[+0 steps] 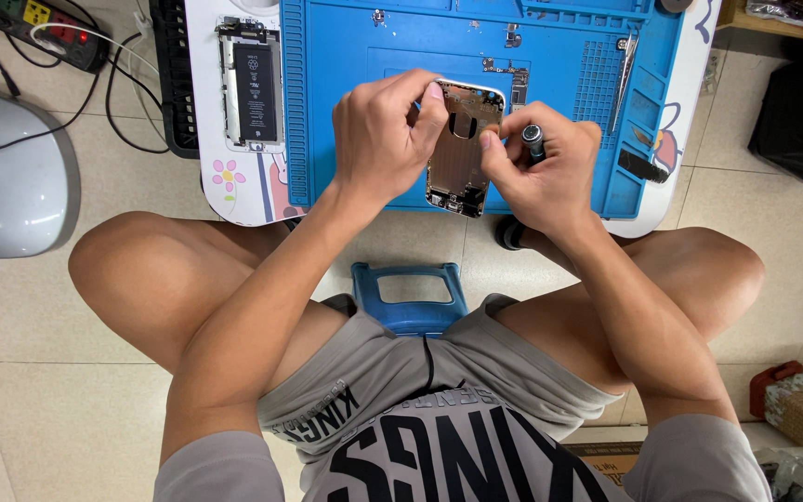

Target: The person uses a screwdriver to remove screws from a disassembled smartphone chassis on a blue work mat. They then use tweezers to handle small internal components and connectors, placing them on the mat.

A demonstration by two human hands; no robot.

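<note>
Meanwhile, left hand [381,130] fingers pinched gold metal phone housing [462,153] | right hand [541,167] fingers gripped black-handled screwdriver [533,141] just beside | blue silicone mat [346,112] beneath

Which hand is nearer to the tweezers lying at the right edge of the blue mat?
Right. The right hand, holding a small screwdriver, sits just left of the tweezers. The left hand, gripping the phone housing, lies farther left, beyond the housing.

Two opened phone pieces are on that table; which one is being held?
The bare metal shell on the blue mat, pinched by both hands. The other piece, with its black battery, lies untouched to the left.
</note>
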